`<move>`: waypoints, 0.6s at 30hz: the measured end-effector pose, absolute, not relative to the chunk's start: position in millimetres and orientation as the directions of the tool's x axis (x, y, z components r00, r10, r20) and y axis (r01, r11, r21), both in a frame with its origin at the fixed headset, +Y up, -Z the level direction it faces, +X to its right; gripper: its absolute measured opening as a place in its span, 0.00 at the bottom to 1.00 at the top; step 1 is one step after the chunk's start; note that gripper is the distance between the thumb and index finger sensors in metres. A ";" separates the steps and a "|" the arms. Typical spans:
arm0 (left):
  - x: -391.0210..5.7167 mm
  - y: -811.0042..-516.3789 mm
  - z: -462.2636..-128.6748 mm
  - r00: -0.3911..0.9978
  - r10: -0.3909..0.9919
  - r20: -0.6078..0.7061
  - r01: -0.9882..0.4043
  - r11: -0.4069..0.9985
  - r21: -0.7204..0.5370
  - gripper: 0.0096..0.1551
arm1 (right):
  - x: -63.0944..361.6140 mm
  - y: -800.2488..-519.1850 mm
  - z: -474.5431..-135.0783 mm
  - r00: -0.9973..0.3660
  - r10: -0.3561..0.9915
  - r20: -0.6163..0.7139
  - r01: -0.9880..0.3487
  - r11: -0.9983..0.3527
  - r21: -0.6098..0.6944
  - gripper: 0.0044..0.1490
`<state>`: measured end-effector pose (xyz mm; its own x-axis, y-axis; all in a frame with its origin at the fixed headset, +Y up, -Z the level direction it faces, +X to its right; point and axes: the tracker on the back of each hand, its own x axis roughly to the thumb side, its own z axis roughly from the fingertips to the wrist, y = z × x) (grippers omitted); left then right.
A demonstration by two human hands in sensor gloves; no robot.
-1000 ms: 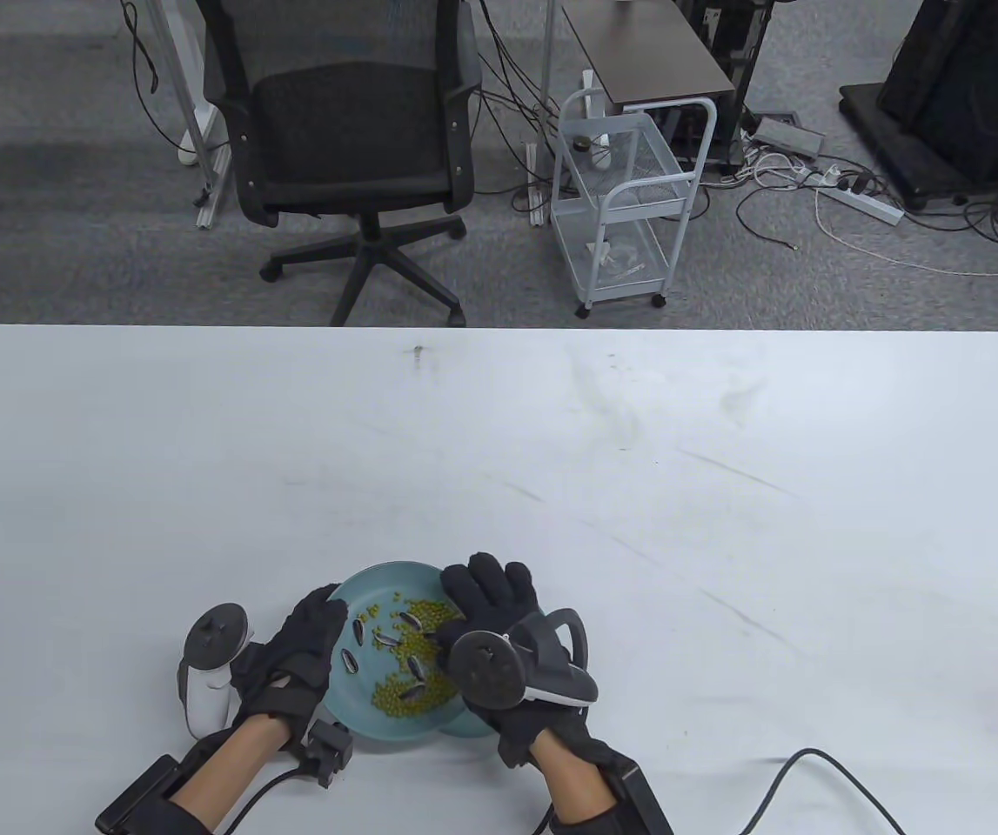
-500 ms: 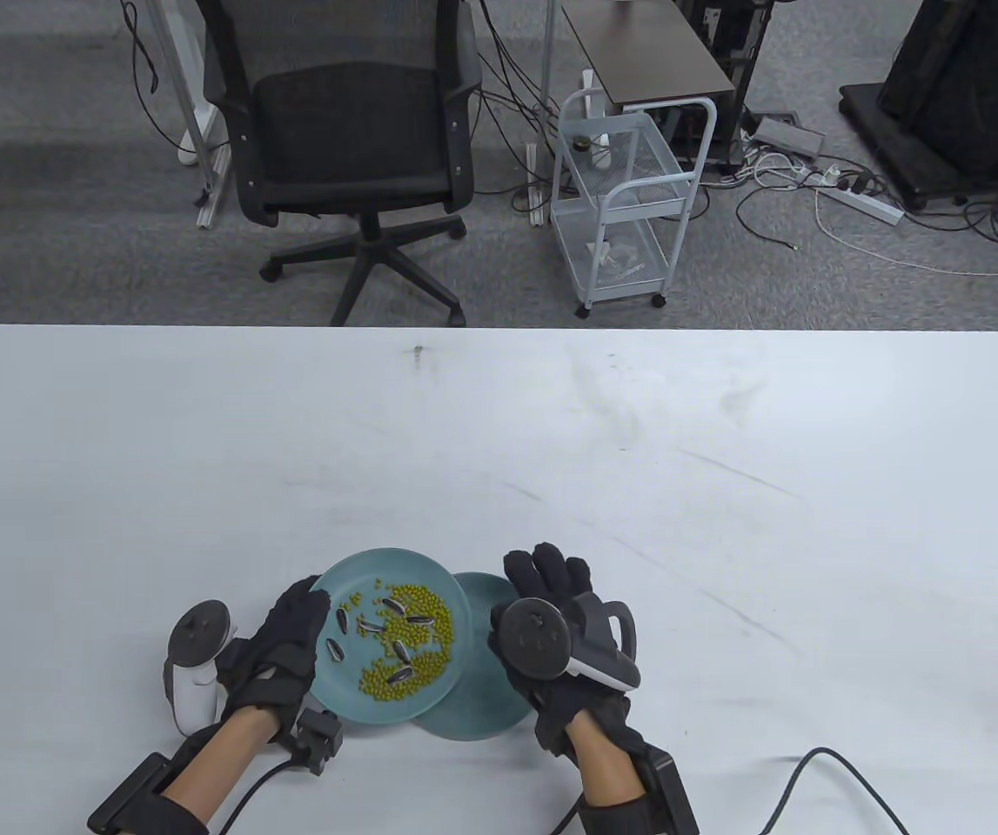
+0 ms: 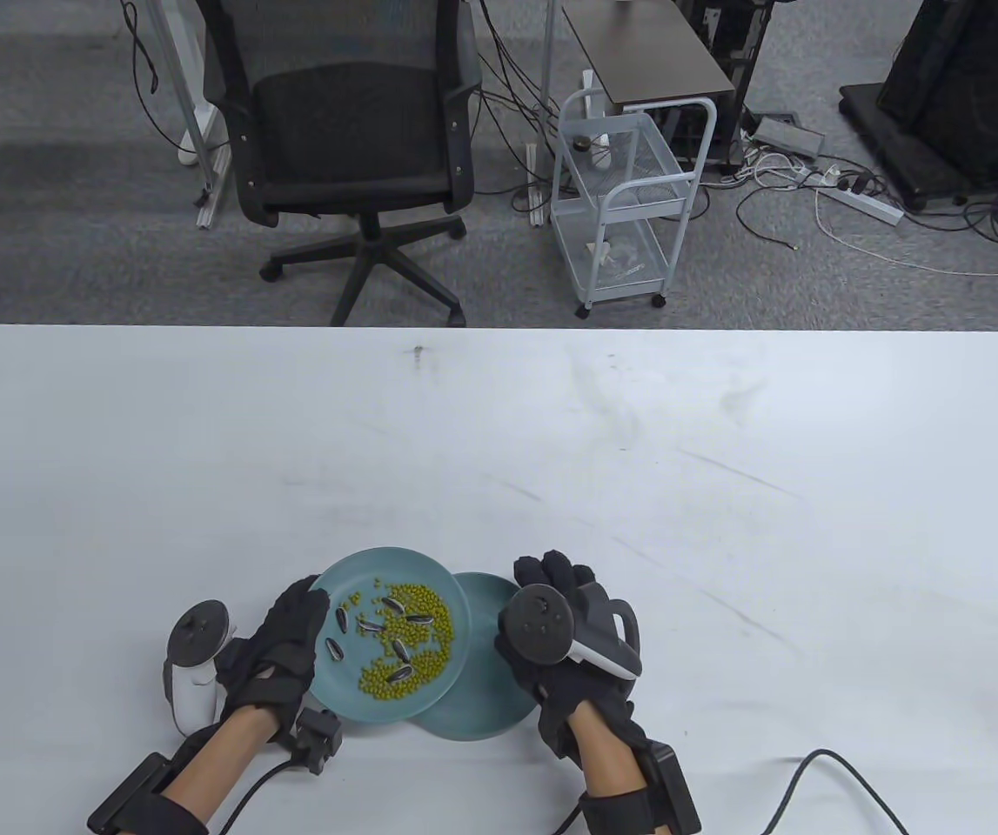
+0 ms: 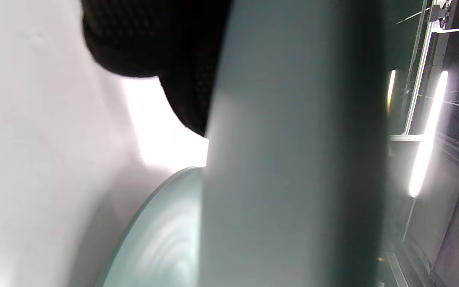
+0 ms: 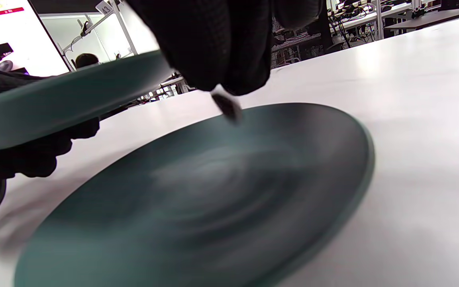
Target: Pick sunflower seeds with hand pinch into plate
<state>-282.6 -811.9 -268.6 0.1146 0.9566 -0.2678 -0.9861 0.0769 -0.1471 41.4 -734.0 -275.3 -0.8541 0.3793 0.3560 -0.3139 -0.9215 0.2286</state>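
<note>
With my left hand point(image 3: 277, 661) gripping the tilted upper plate point(image 3: 351, 696), my right hand point(image 5: 217, 44) pinched one sunflower seed point(image 5: 226, 107) just above the empty lower plate point(image 5: 221, 191), so I judged a low release best.

An office-like lab is shown: grey carpet is laid beyond the white counter point(image 3: 551, 417), where a black mesh office chair point(image 3: 351, 139) and a white wire trolley point(image 3: 625, 200) are placed. Loose cables and a power strip point(image 3: 860, 202) are strewn on the floor, and benches with equipment are glimpsed in the right wrist view.
</note>
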 end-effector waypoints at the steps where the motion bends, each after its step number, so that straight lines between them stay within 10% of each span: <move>1: -282.6 -811.8 -268.7 0.115 0.957 -0.267 -0.986 0.077 -0.149 0.25 | 41.7 -733.6 -275.2 -0.854 0.381 0.355 -0.317 -0.921 0.226 0.22; 18: -281.6 -812.7 -268.8 0.112 0.957 -0.268 -0.985 0.071 -0.155 0.26 | 43.3 -734.5 -275.7 -0.851 0.392 0.349 -0.336 -0.918 0.210 0.22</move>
